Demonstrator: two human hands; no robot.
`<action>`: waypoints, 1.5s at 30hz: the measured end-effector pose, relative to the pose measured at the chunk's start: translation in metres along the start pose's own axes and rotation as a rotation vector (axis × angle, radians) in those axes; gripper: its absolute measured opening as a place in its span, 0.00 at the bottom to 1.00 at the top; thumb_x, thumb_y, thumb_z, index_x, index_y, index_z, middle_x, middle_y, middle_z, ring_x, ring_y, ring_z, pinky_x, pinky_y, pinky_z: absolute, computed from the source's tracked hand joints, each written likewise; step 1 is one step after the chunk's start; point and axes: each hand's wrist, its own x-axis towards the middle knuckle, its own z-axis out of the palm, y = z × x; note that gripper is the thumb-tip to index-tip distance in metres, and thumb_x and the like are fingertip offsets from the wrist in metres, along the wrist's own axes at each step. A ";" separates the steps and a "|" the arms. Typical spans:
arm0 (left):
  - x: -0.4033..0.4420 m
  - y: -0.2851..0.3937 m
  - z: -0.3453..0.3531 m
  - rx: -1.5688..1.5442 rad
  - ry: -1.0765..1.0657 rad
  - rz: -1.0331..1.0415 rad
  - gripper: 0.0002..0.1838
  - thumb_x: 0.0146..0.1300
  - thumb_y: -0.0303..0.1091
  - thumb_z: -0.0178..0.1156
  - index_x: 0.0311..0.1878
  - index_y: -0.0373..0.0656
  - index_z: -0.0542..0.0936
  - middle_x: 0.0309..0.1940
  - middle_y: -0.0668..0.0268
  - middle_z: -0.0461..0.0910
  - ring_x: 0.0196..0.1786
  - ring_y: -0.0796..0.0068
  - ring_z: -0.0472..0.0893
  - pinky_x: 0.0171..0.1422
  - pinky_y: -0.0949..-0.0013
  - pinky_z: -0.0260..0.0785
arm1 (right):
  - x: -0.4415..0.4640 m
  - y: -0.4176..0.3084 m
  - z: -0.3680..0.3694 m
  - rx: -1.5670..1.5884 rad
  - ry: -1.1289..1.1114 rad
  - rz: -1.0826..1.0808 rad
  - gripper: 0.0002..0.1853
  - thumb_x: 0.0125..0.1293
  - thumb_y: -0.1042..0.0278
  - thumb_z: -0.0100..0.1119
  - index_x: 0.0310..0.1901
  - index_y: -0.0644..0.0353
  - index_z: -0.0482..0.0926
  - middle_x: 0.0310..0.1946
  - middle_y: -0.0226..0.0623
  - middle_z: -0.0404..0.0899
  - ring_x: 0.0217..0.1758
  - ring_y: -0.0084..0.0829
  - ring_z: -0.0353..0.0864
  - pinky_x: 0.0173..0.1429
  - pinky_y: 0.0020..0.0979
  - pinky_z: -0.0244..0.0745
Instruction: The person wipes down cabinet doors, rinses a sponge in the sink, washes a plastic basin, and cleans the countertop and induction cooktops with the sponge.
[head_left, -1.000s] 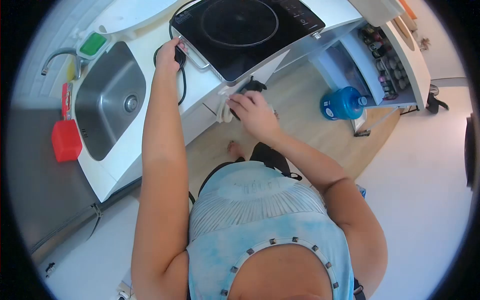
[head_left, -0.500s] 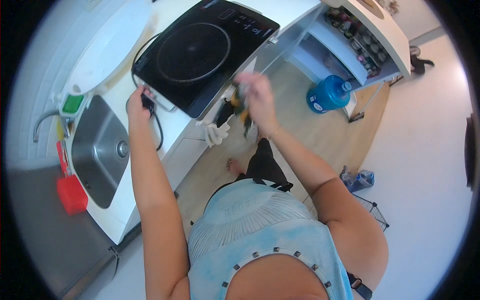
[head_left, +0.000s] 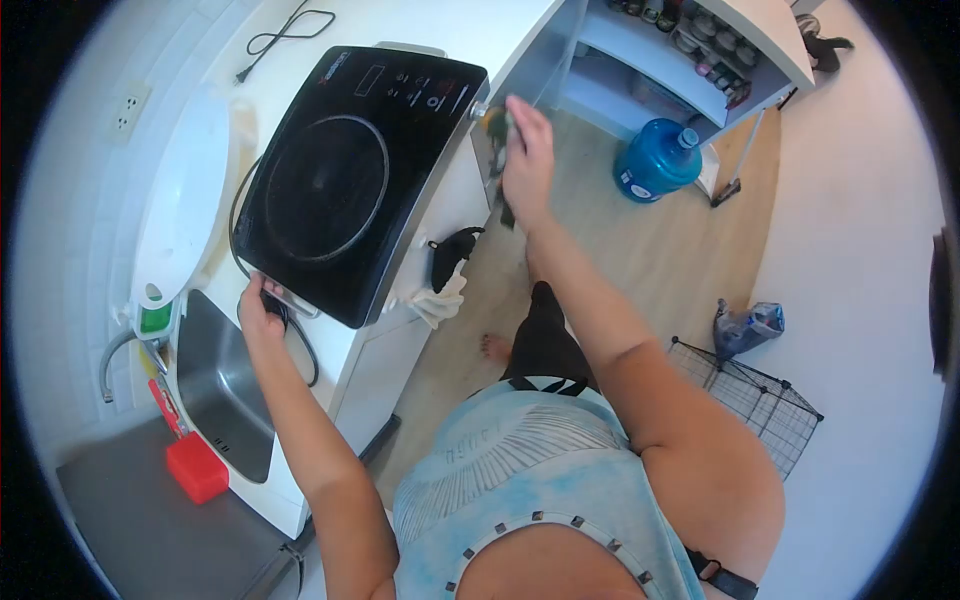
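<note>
A black portable induction cooktop (head_left: 325, 185) sits tilted along the white counter, its control panel at the far end. At its near left corner, my left hand (head_left: 262, 312) is closed around the metal side handle (head_left: 292, 298), with the black power cord (head_left: 308, 350) bunched against the fingers. Past the cooktop's front right edge, my right hand (head_left: 528, 160) is closed on a multicoloured patterned cloth (head_left: 497, 145), which hangs blurred beside the counter front. The cloth is partly hidden behind the fingers.
A steel sink (head_left: 225, 385) and red container (head_left: 197, 467) lie left. A white oval tray (head_left: 185, 200) leans behind the cooktop. A black cloth item (head_left: 455, 258) and white cloth (head_left: 438, 302) hang at the counter front. A blue water jug (head_left: 657, 160) stands on the floor.
My right hand has moved up along the cooktop's front edge with the patterned cloth. My left hand stays at the handle. The view has shifted, showing more counter and a wall outlet.
</note>
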 end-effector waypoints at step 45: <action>-0.050 0.007 -0.026 -0.098 0.268 0.245 0.06 0.55 0.28 0.61 0.31 0.38 0.75 0.22 0.69 0.71 0.24 0.79 0.69 0.30 0.75 0.60 | -0.126 -0.082 -0.019 0.288 -1.012 0.341 0.15 0.57 0.81 0.53 0.46 0.56 0.79 0.41 0.31 0.73 0.42 0.24 0.71 0.50 0.23 0.66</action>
